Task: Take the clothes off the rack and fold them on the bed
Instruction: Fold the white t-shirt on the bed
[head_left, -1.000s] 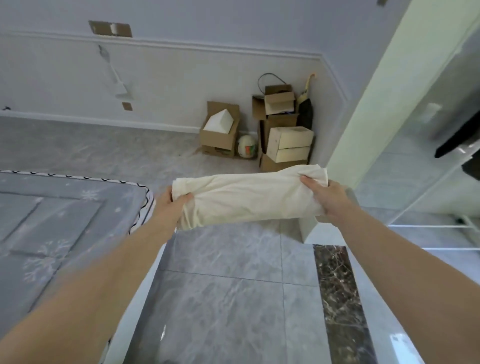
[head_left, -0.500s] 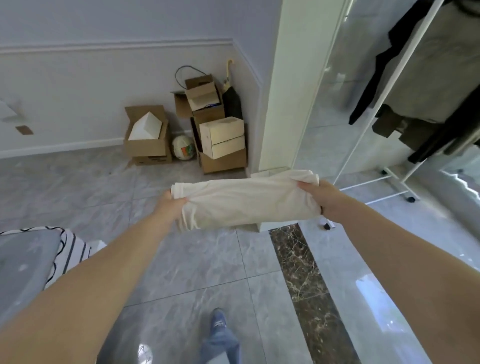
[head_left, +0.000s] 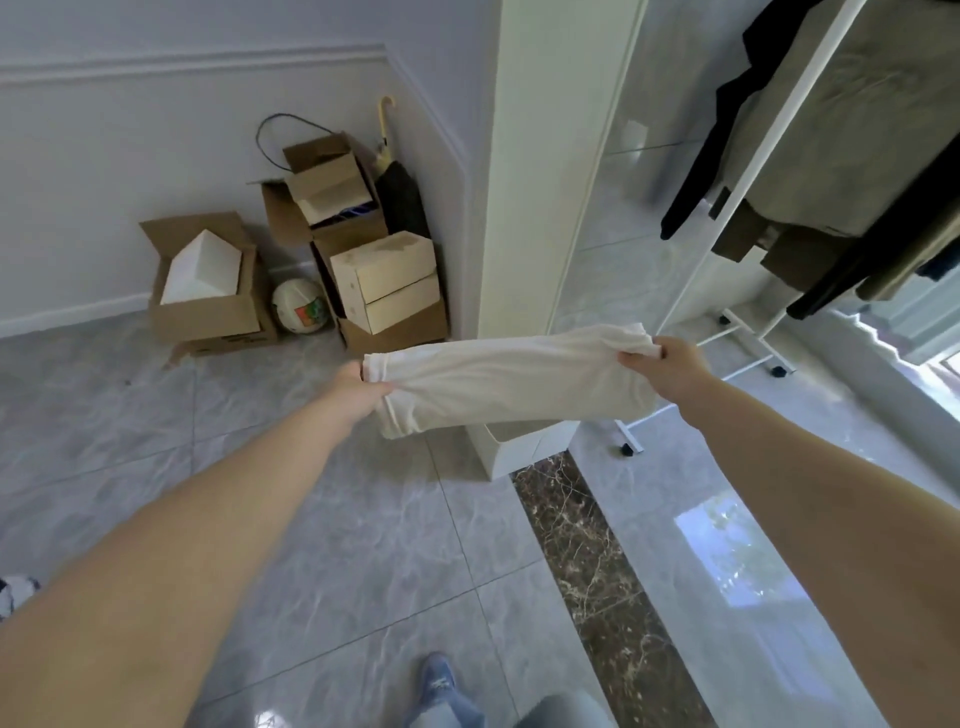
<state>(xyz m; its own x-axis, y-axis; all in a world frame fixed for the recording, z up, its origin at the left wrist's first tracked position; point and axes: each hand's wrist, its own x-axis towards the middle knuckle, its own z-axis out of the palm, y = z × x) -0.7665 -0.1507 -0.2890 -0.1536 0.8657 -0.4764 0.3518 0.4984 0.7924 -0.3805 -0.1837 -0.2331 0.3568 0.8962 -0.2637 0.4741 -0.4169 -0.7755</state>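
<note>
One cream folded garment (head_left: 511, 382) was held stretched in the air above the tiled floor (head_left: 363, 545), the left hand (head_left: 361, 387) pinching its left end and the right hand (head_left: 670, 366) gripping its right end. Far right stood one white rack (head_left: 748, 171), its dark clothes (head_left: 841, 156) cut off by the frame; far left, several cardboard boxes (head_left: 332, 260).

— The cloth (head_left: 511, 379)?
— Soft, matt cream fabric, lightly creased.
— And the floor (head_left: 363, 545)?
— Glossy grey marble-look tile, a dark veined strip (head_left: 597, 571) at five o'clock.
— At eleven o'clock?
— Boxes (head_left: 208, 306), matt brown cardboard.
</note>
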